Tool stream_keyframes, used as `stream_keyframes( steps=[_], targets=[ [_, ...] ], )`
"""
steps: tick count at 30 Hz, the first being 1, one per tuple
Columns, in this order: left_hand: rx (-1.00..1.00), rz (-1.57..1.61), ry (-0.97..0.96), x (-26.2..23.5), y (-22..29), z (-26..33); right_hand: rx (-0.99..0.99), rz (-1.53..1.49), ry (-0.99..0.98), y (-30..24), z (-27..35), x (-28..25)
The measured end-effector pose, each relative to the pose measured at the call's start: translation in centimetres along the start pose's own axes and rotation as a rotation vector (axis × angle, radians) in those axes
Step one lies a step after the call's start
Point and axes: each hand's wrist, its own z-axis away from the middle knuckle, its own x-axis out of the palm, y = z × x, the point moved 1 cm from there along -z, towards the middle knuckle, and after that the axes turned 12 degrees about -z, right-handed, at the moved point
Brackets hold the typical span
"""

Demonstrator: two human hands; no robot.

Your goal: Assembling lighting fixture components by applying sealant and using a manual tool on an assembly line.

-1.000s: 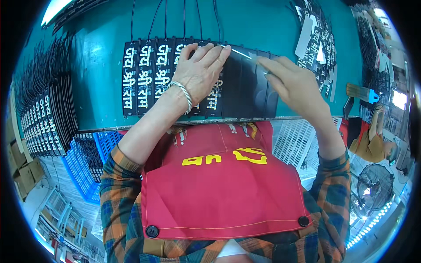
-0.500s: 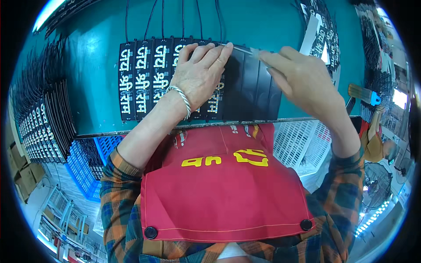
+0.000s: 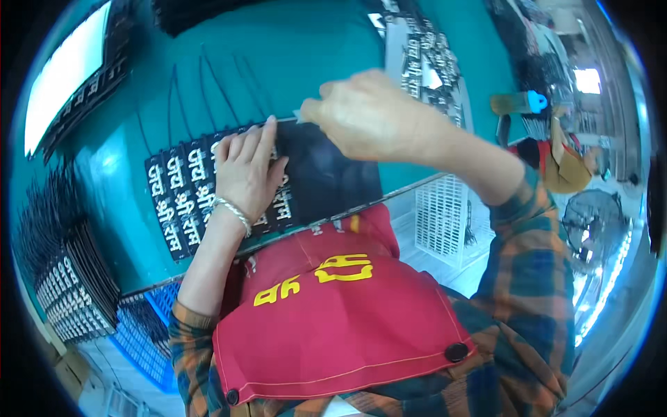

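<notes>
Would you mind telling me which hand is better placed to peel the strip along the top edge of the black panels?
Right: the right hand pinches it at the top edge, while the left hand lies flat on the black panels.

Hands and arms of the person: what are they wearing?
Both hands are bare, with no gloves. The left hand has a silver beaded bracelet around its wrist. The sleeves are plaid flannel in orange, dark green and blue; the left one is pushed up near the elbow, the right one ends short of the wrist. The right hand shows no jewellery.
</notes>
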Motion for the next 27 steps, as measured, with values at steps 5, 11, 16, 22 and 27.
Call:
stream_keyframes(
  steps=[5, 11, 16, 22, 27],
  targets=[
    [0.06, -0.121, -0.085, -0.9, 1.0, 0.6, 0.277, -0.232, 0.102, 3.8, 5.9, 7.8],
    [0.051, -0.151, -0.069, -1.1, 1.1, 1.1, 0.72, -0.592, 0.38, 13.4, 8.3, 6.1],
    [0.034, -0.172, -0.089, -0.3, 2.5, 1.5, 0.803, -0.21, 0.694, 23.8, 7.7, 5.7],
    [0.01, -0.033, 0.021, 0.2, 2.1, 1.1, 0.854, -0.167, 0.572, 29.4, 7.0, 4.7],
    [-0.019, -0.051, -0.001, -0.1, 2.1, 1.3, 0.84, -0.674, 0.712, 28.7, 7.7, 4.1]
  ],
)
